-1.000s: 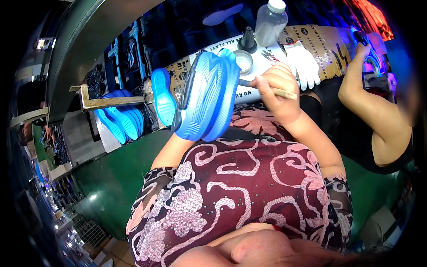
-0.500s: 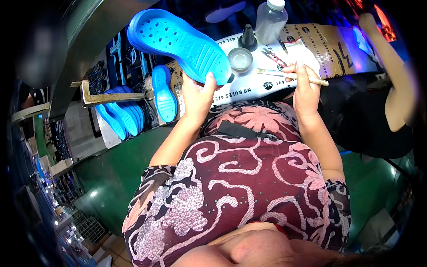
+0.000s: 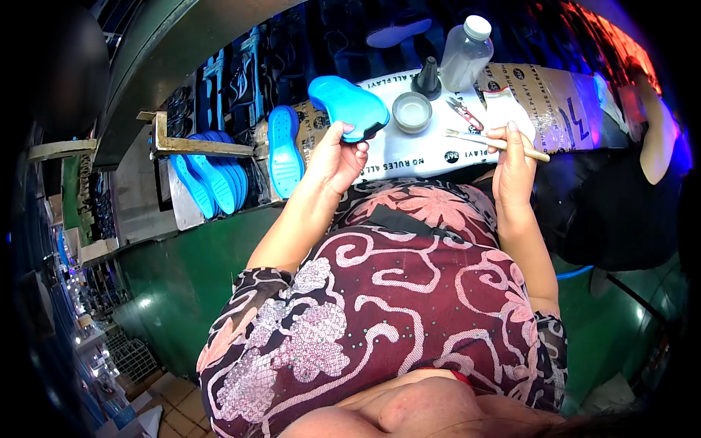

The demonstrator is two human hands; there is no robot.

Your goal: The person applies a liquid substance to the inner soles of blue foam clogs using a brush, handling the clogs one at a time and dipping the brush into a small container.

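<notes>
My left hand [image 3: 342,160] grips one end of a blue shoe sole [image 3: 350,104], thumb on top, its far end tipped away over the work surface. Between the fingers of my right hand [image 3: 513,166] is a thin brush [image 3: 530,152] with a pale handle, its bristles pointing left. A small round bowl [image 3: 412,113] stands between the two hands. Just beyond the brush lies a pair of red-handled thread snips [image 3: 465,114]. Behind the bowl are a black cone-shaped nozzle [image 3: 429,79] and a clear bottle with a white cap [image 3: 467,55].
Another blue sole [image 3: 285,153] lies left of my left hand. Several more soles [image 3: 212,175] lean together beside a metal bracket [image 3: 197,146]. Printed cardboard [image 3: 540,102] covers part of the bench. At the right, another person's arm [image 3: 655,139] reaches toward the bench.
The blue sole has been tilted and lowered, so it now looks much shorter and its perforated inner face no longer shows. My right hand still holds the brush, in nearly the same place.
</notes>
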